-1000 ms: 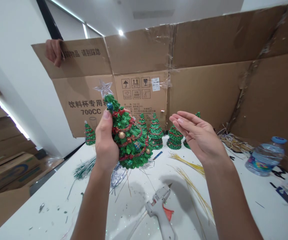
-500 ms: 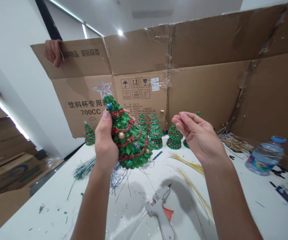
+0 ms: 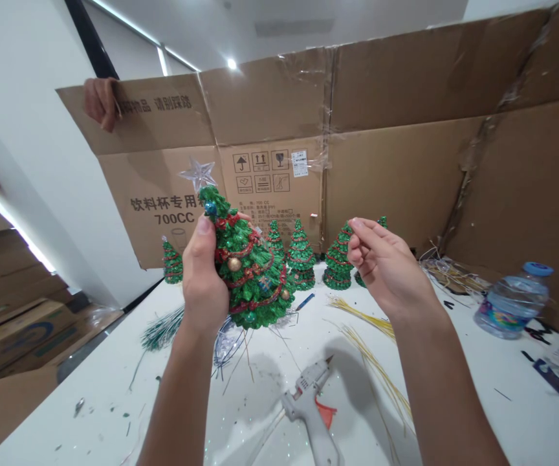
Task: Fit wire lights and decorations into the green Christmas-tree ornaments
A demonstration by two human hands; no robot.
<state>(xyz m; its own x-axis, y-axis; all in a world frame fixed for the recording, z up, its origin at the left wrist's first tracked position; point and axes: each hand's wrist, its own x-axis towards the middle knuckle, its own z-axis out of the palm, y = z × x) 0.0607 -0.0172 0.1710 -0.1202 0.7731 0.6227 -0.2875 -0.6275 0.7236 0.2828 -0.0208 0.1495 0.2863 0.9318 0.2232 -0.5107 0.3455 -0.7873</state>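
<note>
My left hand [image 3: 205,272] grips a small green Christmas tree [image 3: 255,275] from its left side, thumb near the top and other fingers hidden behind it. Red garlands, gold balls and blue ornaments decorate the tree, and a clear star [image 3: 198,175] tops it, tilted to the left. To the right of the tree, my right hand [image 3: 386,262] is raised with thumb and forefinger pinched together and the rest curled. Whatever the pinch may hold is too small to make out. Below both hands a grey hot glue gun [image 3: 308,395] with an orange trigger lies on the white table [image 3: 202,433].
Several similar green trees [image 3: 301,255] stand along the back before an upright cardboard sheet [image 3: 396,175]. Another person's hand [image 3: 101,103] holds its top left edge. Yellow wires [image 3: 371,366], green wires [image 3: 163,329] and a water bottle [image 3: 512,301] are on the table.
My right hand's fingers have curled into a tighter pinch, with the hand shifted slightly right. The left hand and tree have barely moved.
</note>
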